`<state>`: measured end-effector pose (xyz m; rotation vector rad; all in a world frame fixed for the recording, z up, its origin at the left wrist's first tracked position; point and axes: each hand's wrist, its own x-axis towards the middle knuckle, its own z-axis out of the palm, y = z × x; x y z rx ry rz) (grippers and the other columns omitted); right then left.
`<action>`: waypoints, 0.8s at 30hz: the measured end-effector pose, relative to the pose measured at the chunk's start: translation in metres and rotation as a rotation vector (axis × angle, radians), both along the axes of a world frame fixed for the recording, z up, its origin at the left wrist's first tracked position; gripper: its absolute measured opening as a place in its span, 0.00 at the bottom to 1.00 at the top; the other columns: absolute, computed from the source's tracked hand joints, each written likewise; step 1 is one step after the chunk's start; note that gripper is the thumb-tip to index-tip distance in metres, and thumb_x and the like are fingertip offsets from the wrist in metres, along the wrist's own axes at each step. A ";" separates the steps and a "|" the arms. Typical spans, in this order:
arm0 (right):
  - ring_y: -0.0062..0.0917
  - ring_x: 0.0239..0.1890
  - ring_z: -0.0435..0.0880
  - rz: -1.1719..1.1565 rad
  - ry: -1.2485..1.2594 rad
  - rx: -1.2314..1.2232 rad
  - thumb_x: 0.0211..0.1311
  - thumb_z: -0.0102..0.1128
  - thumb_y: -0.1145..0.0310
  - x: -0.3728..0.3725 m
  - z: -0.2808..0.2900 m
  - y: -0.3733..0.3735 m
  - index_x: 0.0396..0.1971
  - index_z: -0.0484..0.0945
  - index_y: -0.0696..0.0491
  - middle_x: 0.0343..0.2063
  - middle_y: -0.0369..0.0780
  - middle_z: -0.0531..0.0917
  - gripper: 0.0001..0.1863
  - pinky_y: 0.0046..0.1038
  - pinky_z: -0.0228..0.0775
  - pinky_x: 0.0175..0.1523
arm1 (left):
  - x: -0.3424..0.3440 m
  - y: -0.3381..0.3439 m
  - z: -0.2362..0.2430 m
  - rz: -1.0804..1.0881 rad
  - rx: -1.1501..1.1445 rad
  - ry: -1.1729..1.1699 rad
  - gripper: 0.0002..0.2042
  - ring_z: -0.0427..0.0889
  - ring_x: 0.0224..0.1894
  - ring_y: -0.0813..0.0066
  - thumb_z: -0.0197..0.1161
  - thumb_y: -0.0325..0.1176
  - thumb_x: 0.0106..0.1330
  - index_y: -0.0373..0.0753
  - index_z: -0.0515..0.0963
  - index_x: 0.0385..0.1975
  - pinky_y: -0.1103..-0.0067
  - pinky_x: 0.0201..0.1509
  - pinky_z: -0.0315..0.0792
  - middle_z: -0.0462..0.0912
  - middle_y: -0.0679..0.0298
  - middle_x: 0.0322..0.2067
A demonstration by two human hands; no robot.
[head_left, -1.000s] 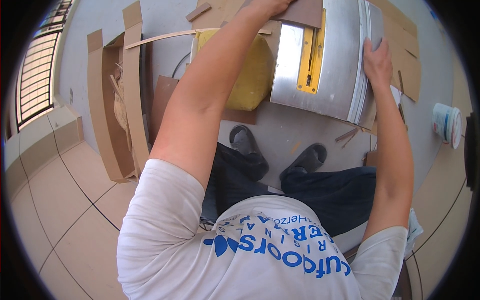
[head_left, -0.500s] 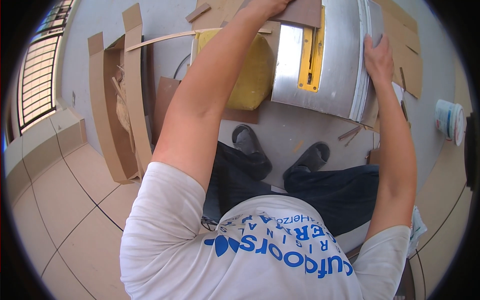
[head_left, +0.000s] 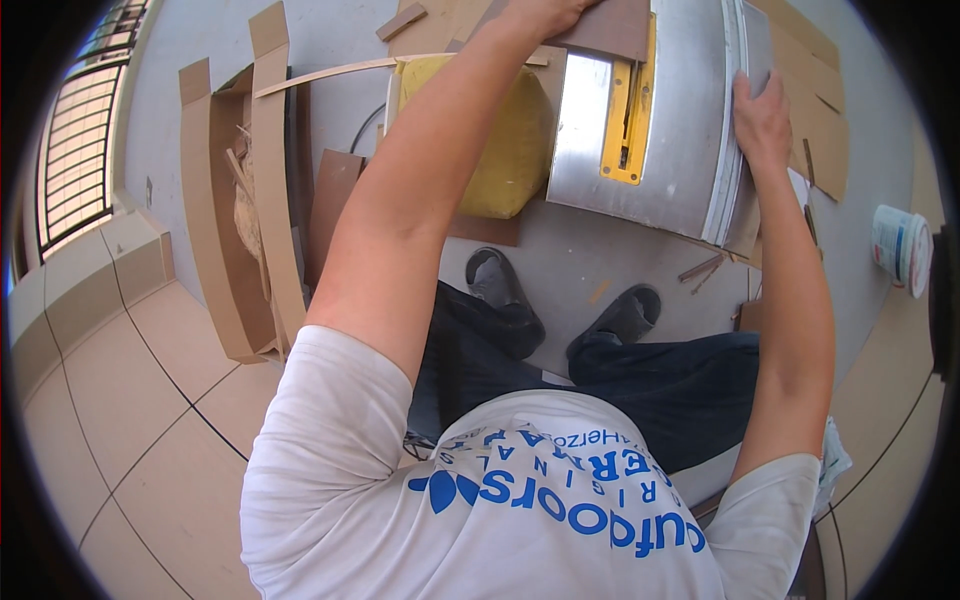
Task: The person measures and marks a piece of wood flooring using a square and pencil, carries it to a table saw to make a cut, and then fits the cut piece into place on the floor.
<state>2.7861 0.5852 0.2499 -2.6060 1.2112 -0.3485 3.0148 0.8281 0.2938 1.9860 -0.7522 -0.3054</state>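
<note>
Where the long cardboard box (head_left: 272, 190) stands open on the left, a sideways step could snag a foot on its wall or spill the wood scraps (head_left: 245, 205) inside. From its rim a thin wooden strip (head_left: 330, 76) reaches right, past the left forearm, and an elbow knocking it could send it sliding. Next comes a yellow object (head_left: 510, 150), probably a bag or tub, close to the saw table's left edge, where it might crowd the left arm. The left hand (head_left: 555, 14) lies on the brown board (head_left: 615, 30) at the far edge of view; its fingers are cut off, so I cannot tell how firmly it holds. That board rests on the far left of the metal saw table (head_left: 685, 130), its near right corner over the slotted yellow insert (head_left: 638, 130). If a blade stands raised beneath, which I cannot see, a twisted board could bind or kick back, and a slipping hand could reach the slot. Well apart from the left, the right hand (head_left: 764, 115) grips the ribbed rail (head_left: 731, 135) along the table's right side; uneven pressure there might skew it. Farther right and nearer, loose offcuts (head_left: 702, 270) could roll underfoot.
</note>
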 end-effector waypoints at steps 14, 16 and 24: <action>0.58 0.66 0.77 0.029 -0.022 -0.048 0.72 0.51 0.38 -0.001 0.001 0.000 0.73 0.66 0.55 0.65 0.58 0.77 0.42 0.51 0.69 0.70 | -0.013 0.006 0.019 0.026 0.076 -0.057 0.40 0.74 0.71 0.47 0.73 0.39 0.66 0.30 0.62 0.75 0.66 0.77 0.66 0.75 0.38 0.66; 0.58 0.65 0.77 0.017 -0.004 -0.008 0.72 0.52 0.38 0.002 0.006 0.006 0.72 0.66 0.56 0.64 0.59 0.77 0.41 0.51 0.70 0.69 | -0.012 0.009 0.020 0.007 0.017 -0.088 0.41 0.74 0.71 0.47 0.73 0.39 0.65 0.30 0.61 0.75 0.66 0.77 0.66 0.75 0.38 0.66; 0.58 0.65 0.77 0.030 -0.023 -0.014 0.72 0.52 0.39 -0.002 0.004 0.003 0.72 0.66 0.55 0.64 0.58 0.77 0.41 0.50 0.70 0.69 | -0.020 0.012 0.027 -0.035 -0.024 -0.123 0.42 0.72 0.72 0.47 0.74 0.39 0.65 0.31 0.60 0.76 0.65 0.78 0.65 0.74 0.39 0.68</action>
